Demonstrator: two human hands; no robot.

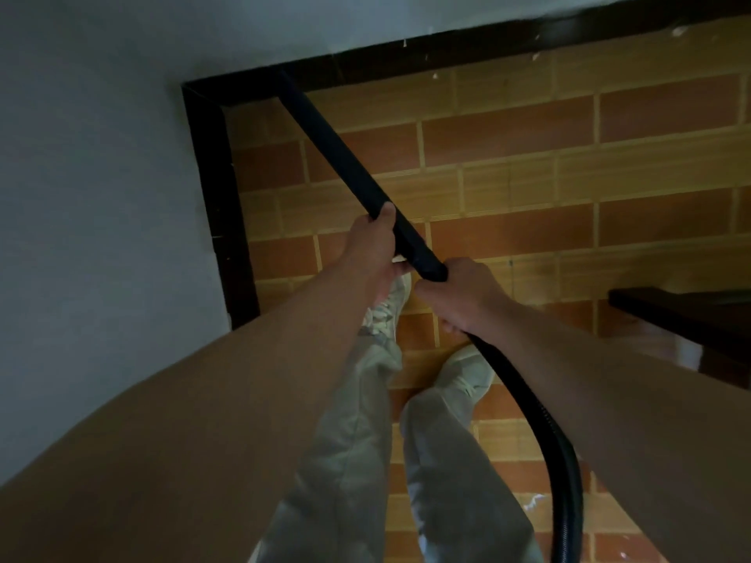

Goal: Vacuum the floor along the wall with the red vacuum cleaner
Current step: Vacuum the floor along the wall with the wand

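Gripping the black wand [345, 164] midway was the left hand [372, 245]; the right hand [467, 294] clasped its rear end by the hose [563, 440]; its tip lay at the skirting [406, 50] near the floor [528, 148] corner.

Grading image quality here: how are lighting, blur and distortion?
Head view: dim, the wall murky grey; the floor glows warmer mid-frame; the wand tip smears into the dark skirting; wide-angle bows the skirting and swells the forearms; left hand on the wand and right hand on the hose look sharp.
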